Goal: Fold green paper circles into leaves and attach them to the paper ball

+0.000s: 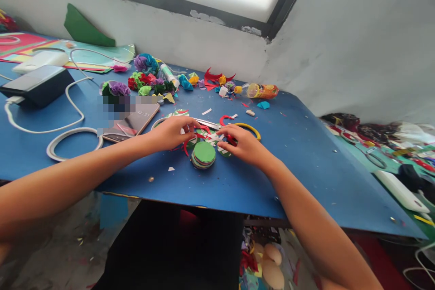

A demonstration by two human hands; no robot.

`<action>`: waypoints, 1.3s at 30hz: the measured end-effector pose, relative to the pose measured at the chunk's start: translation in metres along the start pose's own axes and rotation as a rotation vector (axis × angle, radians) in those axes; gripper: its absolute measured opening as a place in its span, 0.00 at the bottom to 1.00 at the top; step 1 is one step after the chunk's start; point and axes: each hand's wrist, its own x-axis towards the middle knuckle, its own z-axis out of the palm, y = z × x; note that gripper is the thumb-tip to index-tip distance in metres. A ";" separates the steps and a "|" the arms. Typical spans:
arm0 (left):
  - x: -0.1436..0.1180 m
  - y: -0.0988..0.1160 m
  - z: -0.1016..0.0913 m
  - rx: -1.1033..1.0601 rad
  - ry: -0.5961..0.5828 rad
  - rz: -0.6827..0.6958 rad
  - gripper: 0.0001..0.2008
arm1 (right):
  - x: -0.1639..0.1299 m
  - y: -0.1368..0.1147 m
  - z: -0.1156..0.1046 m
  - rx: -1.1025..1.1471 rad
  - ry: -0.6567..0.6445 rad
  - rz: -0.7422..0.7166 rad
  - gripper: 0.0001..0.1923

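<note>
Two bare forearms come in from the near edge of the blue table (306, 163), one from each side. Left hand (171, 132) lies knuckles up, fingers curled down onto a heap of red and white paper scraps (200, 135); whether it pinches anything, cannot tell. Right hand (243, 145) likewise, fingertips pressed on the same scraps, grip not readable.

One stack of round paper discs (203, 154), green on top, lies flat just nearer the near edge than both hands, between the wrists; being round, it has no long axis. One yellow ring (253, 128) sits just behind the right hand. One phone (134, 123) lies beside the left hand, long axis running toward the far left corner. One white ring (73, 144) lies near the left forearm, with one dark box (37, 85) with white cable further left.

About six crumpled paper flowers (146, 77) cluster toward the far edge, with one bottle (260, 91) lying on its side, long axis along that edge.

Bare blue surface runs from the right hand toward the right corner.
</note>
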 end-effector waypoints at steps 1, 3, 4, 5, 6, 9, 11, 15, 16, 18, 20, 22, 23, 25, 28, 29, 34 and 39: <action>0.000 0.002 -0.001 -0.034 0.034 -0.007 0.13 | 0.001 -0.003 0.001 0.005 0.040 0.000 0.11; 0.000 0.007 -0.002 -0.157 0.105 -0.023 0.13 | 0.002 -0.010 0.004 0.036 0.123 0.007 0.12; 0.000 0.011 -0.003 -0.234 0.137 -0.025 0.13 | 0.003 -0.013 0.006 0.065 0.159 0.015 0.12; 0.000 0.014 -0.004 -0.307 0.163 -0.020 0.12 | 0.004 -0.016 0.008 0.096 0.187 0.024 0.13; -0.001 0.017 -0.005 -0.361 0.183 -0.008 0.10 | 0.004 -0.018 0.009 0.130 0.208 0.028 0.13; -0.003 0.023 -0.006 -0.390 0.214 0.060 0.07 | 0.005 -0.022 0.013 0.198 0.234 0.006 0.12; -0.003 0.025 -0.004 -0.360 0.220 0.094 0.06 | 0.005 -0.022 0.015 0.215 0.240 -0.026 0.09; -0.004 0.024 0.000 -0.306 0.212 0.048 0.07 | 0.004 -0.023 0.015 0.223 0.256 -0.071 0.04; -0.004 0.023 0.000 -0.303 0.208 0.019 0.07 | 0.003 -0.023 0.015 0.221 0.268 -0.073 0.04; -0.003 0.023 0.001 -0.304 0.195 -0.032 0.07 | 0.003 -0.024 0.015 0.216 0.304 -0.047 0.05; -0.004 0.023 0.002 -0.306 0.179 -0.059 0.08 | 0.002 -0.024 0.014 0.216 0.332 -0.002 0.06; -0.004 0.024 0.002 -0.306 0.165 -0.063 0.09 | 0.002 -0.024 0.015 0.229 0.329 0.024 0.06; -0.004 0.024 0.002 -0.309 0.160 -0.063 0.09 | 0.002 -0.024 0.015 0.237 0.316 0.024 0.06; -0.005 0.025 0.002 -0.322 0.156 -0.063 0.10 | 0.003 -0.024 0.016 0.255 0.281 0.012 0.06; -0.006 0.026 0.003 -0.330 0.161 -0.050 0.10 | 0.003 -0.025 0.018 0.279 0.238 0.000 0.06; -0.006 0.026 0.004 -0.322 0.160 -0.042 0.10 | 0.003 -0.026 0.018 0.287 0.231 -0.001 0.07; -0.007 0.028 0.007 -0.328 0.193 -0.018 0.09 | 0.002 -0.026 0.017 0.322 0.222 0.002 0.08; -0.008 0.028 0.008 -0.477 0.302 0.002 0.10 | 0.002 -0.027 0.017 0.395 0.225 -0.023 0.06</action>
